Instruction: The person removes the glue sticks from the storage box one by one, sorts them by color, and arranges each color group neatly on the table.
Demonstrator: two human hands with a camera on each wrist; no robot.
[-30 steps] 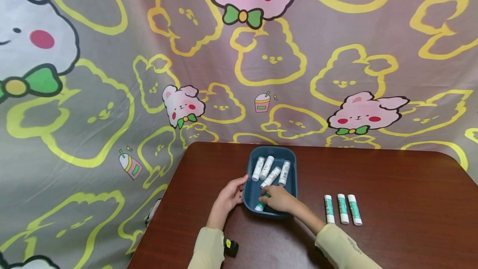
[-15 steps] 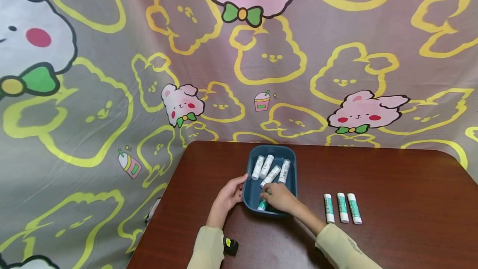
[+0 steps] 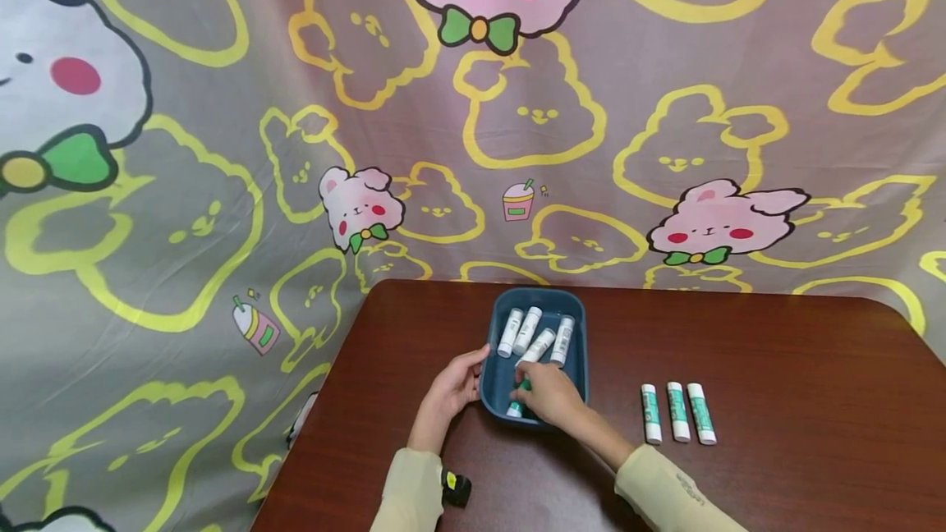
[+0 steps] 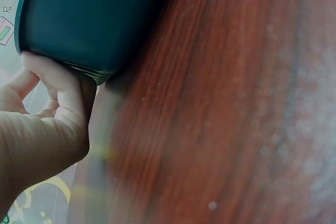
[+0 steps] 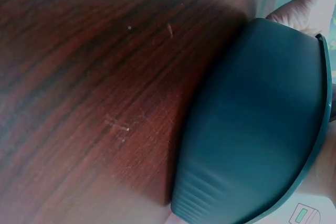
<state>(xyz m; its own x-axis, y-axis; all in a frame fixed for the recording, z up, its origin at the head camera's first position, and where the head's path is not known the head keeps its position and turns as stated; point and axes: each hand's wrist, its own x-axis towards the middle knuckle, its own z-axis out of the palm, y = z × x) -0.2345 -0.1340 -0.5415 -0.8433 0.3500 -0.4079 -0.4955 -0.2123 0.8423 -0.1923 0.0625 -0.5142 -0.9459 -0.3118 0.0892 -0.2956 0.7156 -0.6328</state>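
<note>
A dark blue plastic bin (image 3: 580, 351) stands on the table with several white glue sticks lying in its far part, one of them a glue stick (image 3: 564, 341) by the right wall. My left hand (image 3: 452, 388) holds the bin's left side, thumb at the rim and bent fingers against the outer wall; the left wrist view shows this hand (image 4: 55, 103) close up. Inside the near part of the bin, my right hand (image 3: 550, 392) pinches a green-labelled glue stick (image 3: 515, 409), whose white near end shows below the fingers. The right wrist view shows mainly the bin's outer wall (image 5: 252, 124).
To the right of the bin, several things lie on the brown table (image 3: 813, 384): a row of upright-aligned glue sticks, with one glue stick (image 3: 651, 414) leftmost and another glue stick (image 3: 701, 414) rightmost. A cartoon-printed cloth (image 3: 576, 130) hangs behind the table and along its left side.
My right hand has shifted slightly within the bin, and the green-labelled glue stick has moved a little with it. The left hand and the bin have stayed in place.
</note>
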